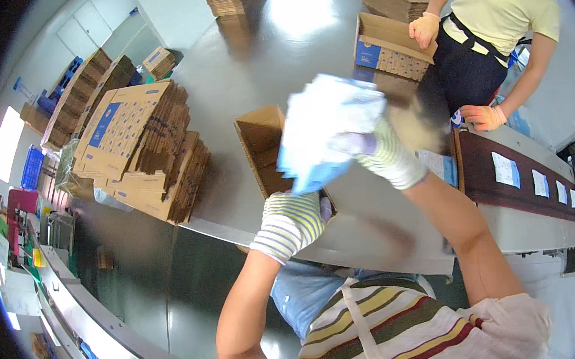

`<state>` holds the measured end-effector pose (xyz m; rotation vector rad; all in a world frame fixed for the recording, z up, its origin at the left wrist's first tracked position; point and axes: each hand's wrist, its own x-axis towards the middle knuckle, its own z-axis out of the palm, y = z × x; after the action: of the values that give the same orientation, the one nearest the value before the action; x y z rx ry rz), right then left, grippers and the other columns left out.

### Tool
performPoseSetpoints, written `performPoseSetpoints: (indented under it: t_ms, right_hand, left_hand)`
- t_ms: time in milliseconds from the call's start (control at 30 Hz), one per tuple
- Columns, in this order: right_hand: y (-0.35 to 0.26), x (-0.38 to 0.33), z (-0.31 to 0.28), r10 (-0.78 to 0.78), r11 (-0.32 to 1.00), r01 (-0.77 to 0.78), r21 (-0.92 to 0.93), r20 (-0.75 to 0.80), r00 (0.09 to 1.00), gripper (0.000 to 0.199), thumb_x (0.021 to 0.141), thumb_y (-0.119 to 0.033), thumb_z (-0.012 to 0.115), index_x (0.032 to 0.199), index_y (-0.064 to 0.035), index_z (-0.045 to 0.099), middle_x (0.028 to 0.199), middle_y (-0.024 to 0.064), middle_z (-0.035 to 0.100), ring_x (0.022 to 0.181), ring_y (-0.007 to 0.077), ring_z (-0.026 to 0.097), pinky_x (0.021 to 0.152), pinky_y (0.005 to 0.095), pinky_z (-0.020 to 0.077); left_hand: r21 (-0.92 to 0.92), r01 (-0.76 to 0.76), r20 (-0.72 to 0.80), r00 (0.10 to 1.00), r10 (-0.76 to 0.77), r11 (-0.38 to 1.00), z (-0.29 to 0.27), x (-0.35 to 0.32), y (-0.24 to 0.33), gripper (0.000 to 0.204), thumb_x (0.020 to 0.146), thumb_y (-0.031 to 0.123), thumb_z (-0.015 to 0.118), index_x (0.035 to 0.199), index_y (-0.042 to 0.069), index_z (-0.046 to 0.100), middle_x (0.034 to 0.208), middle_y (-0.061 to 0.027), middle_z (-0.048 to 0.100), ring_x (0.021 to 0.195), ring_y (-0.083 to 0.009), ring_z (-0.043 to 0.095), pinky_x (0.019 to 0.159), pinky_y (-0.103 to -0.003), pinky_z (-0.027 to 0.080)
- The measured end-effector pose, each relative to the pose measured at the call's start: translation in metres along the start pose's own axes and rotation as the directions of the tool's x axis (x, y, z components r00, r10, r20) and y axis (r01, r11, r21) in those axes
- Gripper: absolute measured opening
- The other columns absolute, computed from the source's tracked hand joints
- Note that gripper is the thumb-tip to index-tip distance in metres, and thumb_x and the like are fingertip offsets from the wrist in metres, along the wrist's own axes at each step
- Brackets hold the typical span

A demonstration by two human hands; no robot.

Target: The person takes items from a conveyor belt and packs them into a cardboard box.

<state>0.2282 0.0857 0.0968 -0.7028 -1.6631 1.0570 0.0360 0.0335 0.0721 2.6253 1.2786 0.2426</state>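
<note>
In my right hand [390,157] is a stack of flat blue-and-white packets [328,117], blurred by motion and held over the metal table [213,93]. My right fingers are closed around its near side; they are partly hidden and smeared. Beneath the stack stands an open cardboard box [256,137], its far left walls showing and much of its inside covered by the packets. My left hand [288,224] is closed over the near end of this box. Both hands wear striped knitted gloves.
Folded cardboard boxes [124,136] are piled at the table's left edge. A conveyor belt [479,171] carrying several packets [506,169] runs off to the right. A gloved co-worker [502,3] stands at the far right, one hand on another open box [386,56].
</note>
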Motion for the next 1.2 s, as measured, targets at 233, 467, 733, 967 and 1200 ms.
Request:
performPoseSetpoints:
  t_ms: [233,467,733,967,1200]
  right_hand:
    - [0.057,0.047,0.039,-0.233,0.850,0.338,-0.405,0.285,0.930,0.032,0.082,-0.032,0.061,0.107,-0.0122,0.069,0.115,0.0057,0.065,0.104,0.0245,0.057,0.100,0.0354,0.0358]
    - [0.023,0.041,0.055,0.515,0.264,0.161,-0.951,0.280,0.810,0.067,0.068,-0.046,0.072,0.121,-0.0097,0.054,0.116,0.0118,0.058,0.121,0.0287,0.046,0.112,0.0477,0.0182]
    - [-0.004,0.007,0.046,0.319,0.375,0.283,-0.883,0.409,0.855,0.075,0.070,-0.062,0.064,0.115,-0.0022,0.058,0.117,0.0202,0.057,0.117,0.0355,0.048,0.107,0.0485,0.0279]
    - [-0.010,-0.078,0.086,0.165,0.380,0.474,-0.794,0.562,0.810,0.039,0.084,-0.037,0.053,0.104,-0.0048,0.062,0.103,0.0151,0.063,0.102,0.0293,0.058,0.107,0.0493,0.0304]
    - [0.031,-0.079,0.097,-0.268,0.415,0.432,-0.801,0.347,0.899,0.013,0.082,-0.019,0.047,0.082,-0.0100,0.058,0.087,0.0086,0.058,0.096,0.0243,0.056,0.105,0.0481,0.0340]
  left_hand:
    - [-0.027,-0.003,-0.041,0.999,0.002,1.000,0.001,-0.012,-0.007,0.035,0.087,0.029,0.049,0.087,-0.002,0.064,0.073,-0.0207,0.063,0.070,-0.0349,0.062,0.066,-0.044,0.049]
    - [-0.145,-0.112,-0.097,0.990,0.099,0.983,-0.007,-0.009,-0.008,0.028,0.082,0.028,0.059,0.084,0.001,0.065,0.071,-0.0191,0.063,0.065,-0.0344,0.061,0.063,-0.041,0.050]
    - [0.011,0.111,-0.058,0.992,-0.110,0.994,-0.011,0.093,-0.068,0.021,0.088,0.015,0.049,0.096,0.002,0.063,0.088,-0.0228,0.065,0.086,-0.0377,0.062,0.075,-0.045,0.049]
    - [0.073,0.150,0.570,0.805,-0.165,0.986,0.057,0.113,-0.122,0.035,0.088,0.026,0.047,0.114,0.009,0.063,0.120,-0.0158,0.060,0.109,-0.0359,0.057,0.090,-0.043,0.046]
    - [0.228,0.014,0.619,0.770,-0.156,0.973,-0.019,0.069,-0.046,0.029,0.086,0.022,0.050,0.099,0.001,0.065,0.104,-0.0214,0.064,0.100,-0.0341,0.060,0.083,-0.040,0.049]
